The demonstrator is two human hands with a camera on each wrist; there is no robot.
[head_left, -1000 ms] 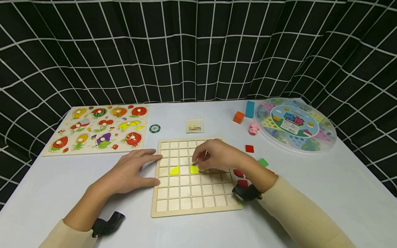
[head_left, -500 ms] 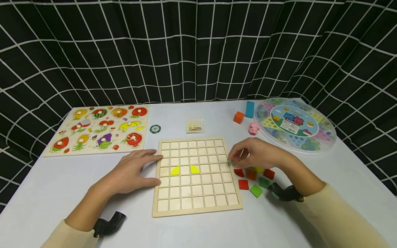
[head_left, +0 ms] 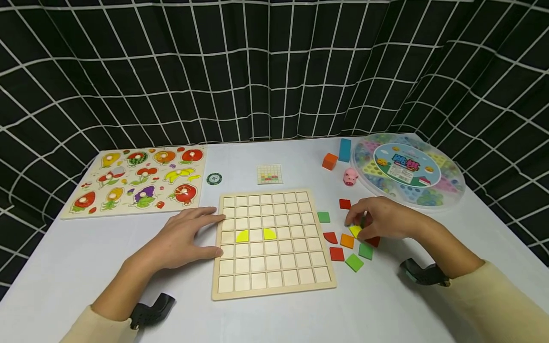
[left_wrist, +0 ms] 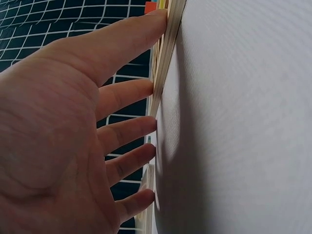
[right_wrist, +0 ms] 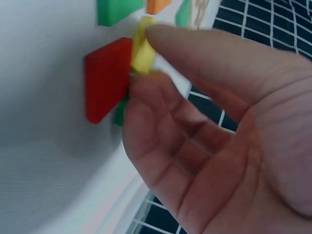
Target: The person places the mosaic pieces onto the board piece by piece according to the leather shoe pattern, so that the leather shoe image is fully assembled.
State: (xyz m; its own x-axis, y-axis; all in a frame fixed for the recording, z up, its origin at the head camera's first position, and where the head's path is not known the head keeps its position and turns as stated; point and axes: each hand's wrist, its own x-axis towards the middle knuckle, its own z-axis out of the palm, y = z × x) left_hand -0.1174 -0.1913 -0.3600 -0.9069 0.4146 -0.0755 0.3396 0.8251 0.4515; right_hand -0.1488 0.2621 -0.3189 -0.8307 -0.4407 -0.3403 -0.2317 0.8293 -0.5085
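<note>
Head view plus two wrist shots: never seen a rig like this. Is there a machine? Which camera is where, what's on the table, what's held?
No machine: these are a person's bare hands. The head view comes from a camera worn on the head, looking forward and down; the close-ups come from a camera on each wrist. On the white table lies a wooden grid board bearing two yellow shapes. Loose coloured pieces lie to its right. Farther back: a fruit puzzle, chip, small card, pink pig and round box. The left hand touches the board's left edge, holding nothing; the right hand pinches a yellow piece.
</note>
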